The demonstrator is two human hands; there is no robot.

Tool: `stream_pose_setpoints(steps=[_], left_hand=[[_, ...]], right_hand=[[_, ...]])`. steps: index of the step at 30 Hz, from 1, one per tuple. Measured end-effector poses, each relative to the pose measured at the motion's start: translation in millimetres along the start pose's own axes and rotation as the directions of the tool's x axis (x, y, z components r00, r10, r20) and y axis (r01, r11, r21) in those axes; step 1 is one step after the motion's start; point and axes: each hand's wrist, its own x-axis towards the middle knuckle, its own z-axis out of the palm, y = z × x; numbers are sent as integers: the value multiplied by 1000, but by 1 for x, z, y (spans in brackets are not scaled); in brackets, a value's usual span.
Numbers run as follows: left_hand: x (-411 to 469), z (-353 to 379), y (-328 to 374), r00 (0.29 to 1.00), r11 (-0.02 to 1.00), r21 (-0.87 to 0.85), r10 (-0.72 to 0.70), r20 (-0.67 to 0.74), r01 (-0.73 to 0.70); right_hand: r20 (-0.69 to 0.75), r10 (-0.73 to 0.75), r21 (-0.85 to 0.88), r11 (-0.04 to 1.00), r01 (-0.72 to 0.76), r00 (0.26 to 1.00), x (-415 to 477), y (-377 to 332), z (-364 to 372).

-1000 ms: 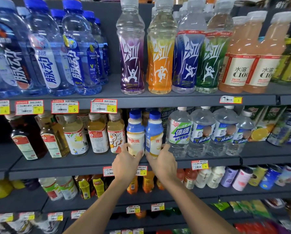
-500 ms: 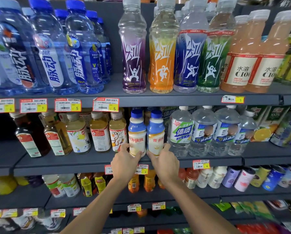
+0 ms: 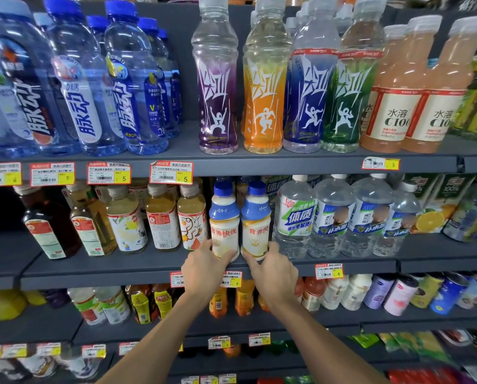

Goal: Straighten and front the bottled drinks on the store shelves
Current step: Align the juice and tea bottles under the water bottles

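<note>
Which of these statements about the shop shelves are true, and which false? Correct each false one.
1. The left hand grips the left white bottle near its base. True.
2. The right hand holds nothing. False: it grips the right white bottle.
3. Both white bottles stand upright on the middle shelf. True.
4. The purple bottle stands on that same shelf. False: it stands on the upper shelf, beside the orange bottle.
</note>
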Motion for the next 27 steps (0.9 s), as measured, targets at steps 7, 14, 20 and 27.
stream_pose_setpoints(steps=[7, 14, 20, 27], left_hand=[[-2, -8, -5, 999, 998, 57, 29, 43, -32], [-1, -13, -8, 990, 994, 44, 98, 105, -103], [-1, -9, -3, 993, 996, 52, 68, 98, -74], [-3, -6, -5, 995, 998, 16, 67, 67, -68]], right_hand=[[18, -109, 43, 993, 108, 994, 10, 21, 0], [113, -324, 118, 943, 311, 939, 20, 42, -5], [27, -192, 1, 981, 192, 981, 13, 20, -3], [-8, -94, 31, 995, 95, 996, 4, 16, 0]])
